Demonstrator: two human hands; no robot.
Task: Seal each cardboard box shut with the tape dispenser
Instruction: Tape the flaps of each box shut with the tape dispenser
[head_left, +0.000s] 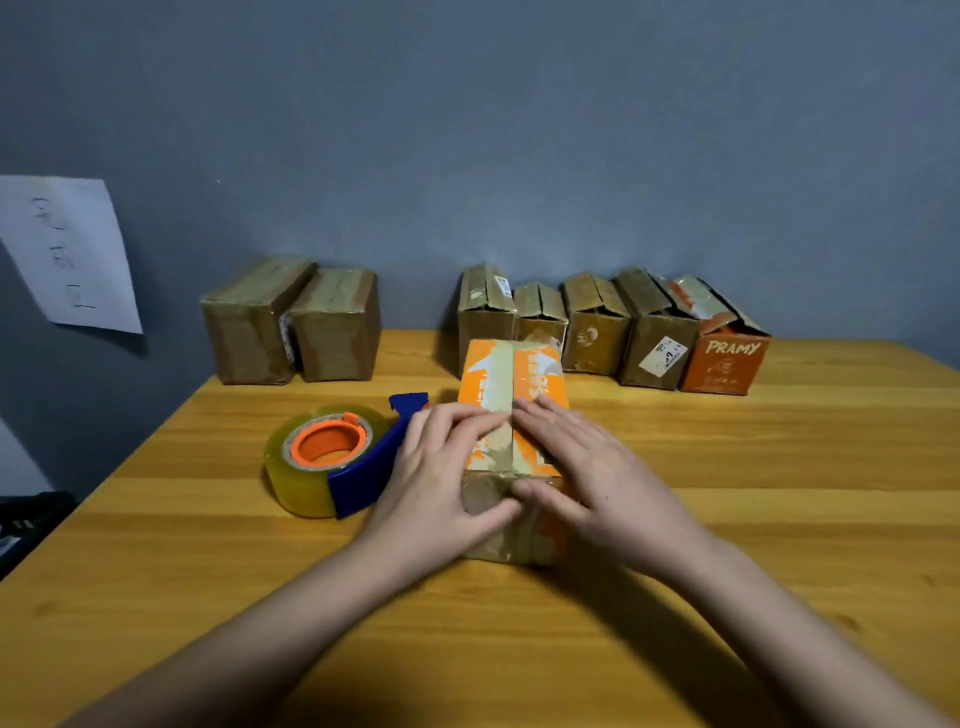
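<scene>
Left hand (441, 467): flat, fingers straight, pressing orange box (511, 415) top.
Right hand (587, 467): same, opposite flap.
Tape dispenser (337, 457): left, on surface (727, 519).

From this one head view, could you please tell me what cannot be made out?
- Near end of the orange cardboard box, its seam there: covered by the left hand and right hand.
- Handwriting on the white paper sheet: too faint, cut by the left edge.
- Blue tape dispenser blade: facing away.
</scene>
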